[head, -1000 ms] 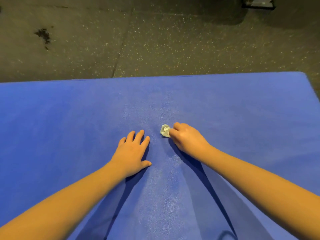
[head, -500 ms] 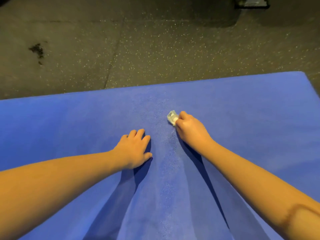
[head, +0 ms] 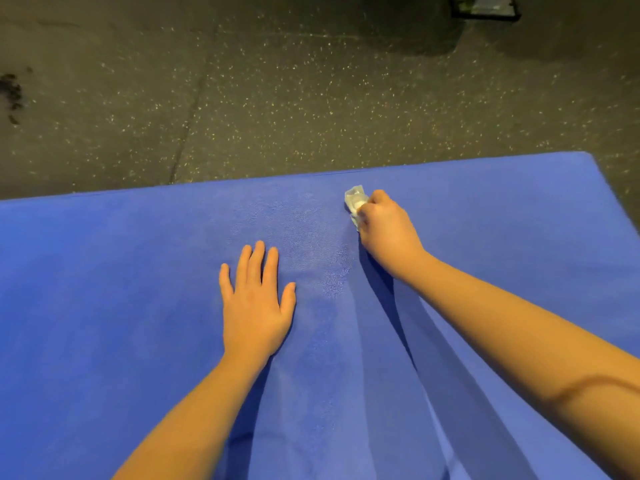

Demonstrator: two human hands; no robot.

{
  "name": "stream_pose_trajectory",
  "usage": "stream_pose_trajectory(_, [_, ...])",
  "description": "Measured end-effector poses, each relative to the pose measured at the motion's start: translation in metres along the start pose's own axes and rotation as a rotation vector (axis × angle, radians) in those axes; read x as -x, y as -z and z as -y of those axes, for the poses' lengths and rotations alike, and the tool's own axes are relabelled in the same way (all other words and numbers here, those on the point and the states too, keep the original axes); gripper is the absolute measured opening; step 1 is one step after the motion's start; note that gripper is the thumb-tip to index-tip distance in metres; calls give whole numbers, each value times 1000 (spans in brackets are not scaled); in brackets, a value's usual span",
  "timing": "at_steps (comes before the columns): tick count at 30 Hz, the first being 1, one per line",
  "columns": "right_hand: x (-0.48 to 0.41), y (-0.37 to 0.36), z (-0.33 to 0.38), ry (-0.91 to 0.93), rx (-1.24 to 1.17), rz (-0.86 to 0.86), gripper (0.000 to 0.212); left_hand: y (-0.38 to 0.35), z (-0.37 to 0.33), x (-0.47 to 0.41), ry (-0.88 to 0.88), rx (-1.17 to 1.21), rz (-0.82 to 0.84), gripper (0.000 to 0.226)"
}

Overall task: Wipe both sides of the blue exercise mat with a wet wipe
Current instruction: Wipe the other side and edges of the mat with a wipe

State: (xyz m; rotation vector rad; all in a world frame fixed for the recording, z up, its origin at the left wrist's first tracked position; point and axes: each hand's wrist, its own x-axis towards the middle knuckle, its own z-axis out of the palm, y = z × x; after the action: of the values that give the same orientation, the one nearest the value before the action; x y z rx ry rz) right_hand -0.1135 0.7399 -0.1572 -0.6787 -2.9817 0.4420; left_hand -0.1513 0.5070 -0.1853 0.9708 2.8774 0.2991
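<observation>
The blue exercise mat (head: 121,289) lies flat on the floor and fills the lower part of the head view. My right hand (head: 388,233) grips a crumpled white wet wipe (head: 355,199) and presses it on the mat close to the far edge. My left hand (head: 254,303) lies flat on the mat with straight, spread fingers, nearer to me and left of the right hand. A faint shiny streak on the mat runs between the two hands.
Dark speckled rubber floor (head: 311,98) lies beyond the mat's far edge. A dark stain (head: 12,93) marks the floor at far left. A dark box-like object (head: 485,6) sits at the top right. The mat's far right corner (head: 585,157) is in view.
My right hand has slid the wipe away from me toward the mat's far edge. My left hand has flattened, with its fingers now straight and spread.
</observation>
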Motion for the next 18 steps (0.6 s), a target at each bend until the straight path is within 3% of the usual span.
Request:
stream_pose_trajectory(5, [-7, -11, 29, 385, -41, 161, 9, 0, -2, 0, 4, 22, -14, 62])
stream_pose_trajectory(10, [-52, -3, 1, -117, -6, -31, 16, -1, 0, 0, 6, 31, -24, 61])
stream_pose_trajectory(11, [-52, -4, 9, -95, -47, -19, 18, -1, 0, 1, 6, 30, -28, 61])
stream_pose_trajectory(15, [-39, -14, 48, 331, -34, 137, 13, -2, 0, 0, 7, 7, -47, 61])
stream_pose_trajectory(16, [-39, -10, 46, 344, -1, 131, 13, -2, 0, 0, 9, 4, -48, 61])
stream_pose_trajectory(18, [-44, 0, 30, 194, 49, 49, 19, -2, -1, 0, 8, 9, -57, 62])
